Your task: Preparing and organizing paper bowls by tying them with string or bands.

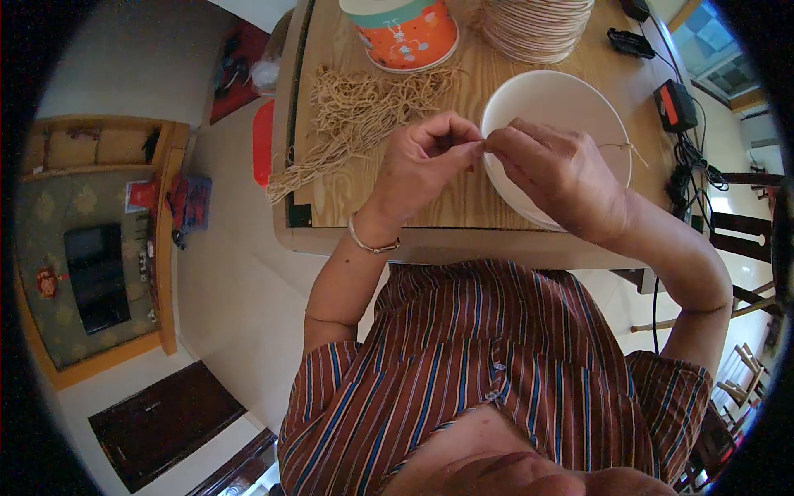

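My left hand, a bangle on its wrist, pinches thumb and forefinger together just at the left rim of a white paper bucket. Fingertip to fingertip with it, my right hand is pinched closed and reaches across the bucket's opening. Whatever is between the fingertips is too small to make out. On the bucket's right side a short piece of tan twine passes the wall near the rim. A loose heap of tan twine lengths lies left of my left hand.
Behind the twine stands an orange printed paper bucket with a teal band. A tall stack of nested paper buckets is at the back. Along the wooden table's right edge lie a black-and-orange box and tangled black cables.
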Tool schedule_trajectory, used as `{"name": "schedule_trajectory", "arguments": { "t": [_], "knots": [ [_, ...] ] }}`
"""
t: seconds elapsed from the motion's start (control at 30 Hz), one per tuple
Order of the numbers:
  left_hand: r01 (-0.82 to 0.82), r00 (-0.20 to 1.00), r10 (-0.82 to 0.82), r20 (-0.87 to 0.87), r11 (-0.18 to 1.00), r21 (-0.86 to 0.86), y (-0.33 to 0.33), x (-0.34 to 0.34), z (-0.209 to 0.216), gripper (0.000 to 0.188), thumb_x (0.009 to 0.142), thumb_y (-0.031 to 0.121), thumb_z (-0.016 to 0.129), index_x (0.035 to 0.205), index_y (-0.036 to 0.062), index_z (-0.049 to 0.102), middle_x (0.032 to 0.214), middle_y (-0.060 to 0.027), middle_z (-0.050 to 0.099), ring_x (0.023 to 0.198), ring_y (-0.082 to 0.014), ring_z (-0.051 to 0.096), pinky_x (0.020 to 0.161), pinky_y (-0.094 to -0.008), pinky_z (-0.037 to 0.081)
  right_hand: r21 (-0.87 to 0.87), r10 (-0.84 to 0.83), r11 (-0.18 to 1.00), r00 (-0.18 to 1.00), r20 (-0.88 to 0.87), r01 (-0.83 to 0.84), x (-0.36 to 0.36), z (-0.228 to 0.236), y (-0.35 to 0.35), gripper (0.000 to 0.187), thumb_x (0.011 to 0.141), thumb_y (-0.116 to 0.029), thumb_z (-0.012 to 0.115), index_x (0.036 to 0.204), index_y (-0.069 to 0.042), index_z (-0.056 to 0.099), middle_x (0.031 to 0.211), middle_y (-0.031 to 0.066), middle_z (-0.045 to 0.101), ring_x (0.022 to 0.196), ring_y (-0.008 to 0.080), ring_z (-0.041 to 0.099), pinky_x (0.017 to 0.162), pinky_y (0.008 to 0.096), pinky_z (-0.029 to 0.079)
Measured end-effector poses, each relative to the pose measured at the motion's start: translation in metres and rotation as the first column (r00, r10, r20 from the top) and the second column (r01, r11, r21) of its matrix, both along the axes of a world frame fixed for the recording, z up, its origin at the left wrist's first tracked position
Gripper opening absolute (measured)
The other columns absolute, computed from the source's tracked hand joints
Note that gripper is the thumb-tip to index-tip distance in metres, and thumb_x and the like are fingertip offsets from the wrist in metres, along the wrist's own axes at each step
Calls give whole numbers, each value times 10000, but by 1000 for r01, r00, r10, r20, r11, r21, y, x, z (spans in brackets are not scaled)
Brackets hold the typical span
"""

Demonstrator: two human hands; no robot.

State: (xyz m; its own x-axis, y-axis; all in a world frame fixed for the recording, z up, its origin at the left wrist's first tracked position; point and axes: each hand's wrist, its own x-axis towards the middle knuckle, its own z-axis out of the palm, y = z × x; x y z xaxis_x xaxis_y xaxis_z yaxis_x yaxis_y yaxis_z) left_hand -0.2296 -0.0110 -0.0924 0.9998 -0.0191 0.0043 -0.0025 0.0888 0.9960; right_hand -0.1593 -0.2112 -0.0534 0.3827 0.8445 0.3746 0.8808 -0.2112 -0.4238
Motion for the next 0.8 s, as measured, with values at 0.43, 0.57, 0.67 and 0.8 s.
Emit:
{"name": "schedule_trajectory", "arguments": {
  "t": [0.43, 0.57, 0.67, 0.8],
  "knots": [
    [8, 998, -18, 57, 984, 175, 1, 3, 12, 78, 851, 39, 676, 920, 9, 656, 859, 3, 637, 803, -57, 564, 739, -227, 476, -68, 57, 997, 948, 315, -38, -1, -3, 1, 262, 770, -137, 594, 1005, -36, 538, 825, 73, 570, 685, 243, 642, 548, 370, 538],
    [35, 997, -51, 57, 964, 262, 1, 4, 17, 70, 846, 50, 679, 899, 9, 658, 856, -5, 636, 807, -65, 570, 733, -235, 475, -48, 21, 999, 982, 187, -13, 3, -5, 2, 227, 783, -146, 618, 979, -47, 560, 763, 97, 586, 662, 275, 650, 554, 400, 536],
    [42, 997, -58, 52, 961, 273, 1, 2, 17, 81, 841, 60, 683, 895, 6, 656, 849, -6, 633, 804, -70, 571, 727, -239, 472, 0, -64, 998, 992, -113, 64, 5, 4, 4, 131, 799, -132, 628, 884, -41, 587, 699, 135, 603, 667, 320, 653, 571, 423, 521],
    [31, 985, -84, 153, 947, 320, 1, 3, 13, 99, 833, 69, 691, 895, 3, 652, 818, -8, 619, 782, -76, 571, 714, -241, 472, -66, -62, 997, 878, -475, 35, 15, 10, 6, 72, 822, -75, 604, 836, -5, 604, 691, 110, 598, 629, 203, 571, 581, 339, 471]
  ]
}}
